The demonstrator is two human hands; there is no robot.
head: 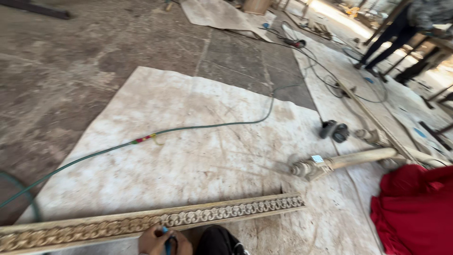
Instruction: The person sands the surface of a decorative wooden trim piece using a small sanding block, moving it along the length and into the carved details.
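Hand [163, 240] closed around a blue tool [166, 243], at the carved moulding [155, 221].
The moulding's long axis runs left-right; the hand sits against its near edge; which hand is unclear.

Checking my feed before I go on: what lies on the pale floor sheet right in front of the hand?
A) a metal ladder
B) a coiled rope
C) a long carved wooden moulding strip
C: the long carved wooden moulding strip runs just above the hand, which grips a small blue tool.
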